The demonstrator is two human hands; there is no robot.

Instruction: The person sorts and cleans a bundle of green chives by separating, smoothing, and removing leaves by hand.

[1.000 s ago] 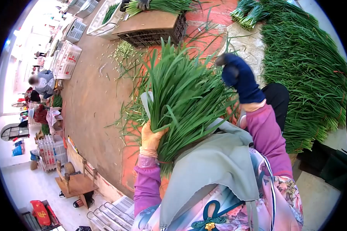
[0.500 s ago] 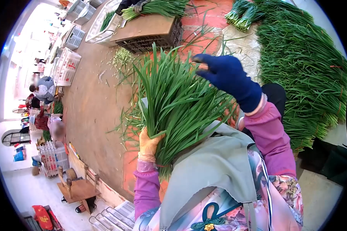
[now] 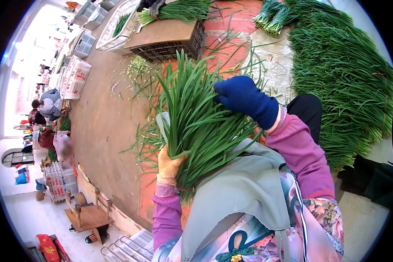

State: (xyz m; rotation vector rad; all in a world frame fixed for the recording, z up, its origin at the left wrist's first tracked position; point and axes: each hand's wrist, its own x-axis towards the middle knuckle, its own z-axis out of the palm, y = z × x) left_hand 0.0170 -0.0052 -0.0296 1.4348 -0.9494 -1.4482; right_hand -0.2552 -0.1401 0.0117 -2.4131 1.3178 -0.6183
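Note:
My left hand (image 3: 169, 165), in an orange glove, is wrapped round the lower left side of a large bunch of long green leaves (image 3: 196, 118) above my lap. A pale flat piece (image 3: 162, 124) shows between that hand and the leaves. My right hand (image 3: 240, 97), in a dark blue glove, is at the upper right of the bunch, its fingers closed at the leaves; what they pinch is too small to make out. A grey apron (image 3: 244, 187) lies under the bunch.
Large stacks of green leaves (image 3: 340, 83) lie at the right. Ahead, a board on a black crate (image 3: 170, 37) bears another bunch, with a co-worker's gloved hand on it. Cut leaves litter the floor (image 3: 113, 144). A wooden stool (image 3: 89, 217) and white crates stand left.
My right hand has come down and left from above the right side of the bunch to its leaves, and its fingers have closed. My left hand keeps its hold.

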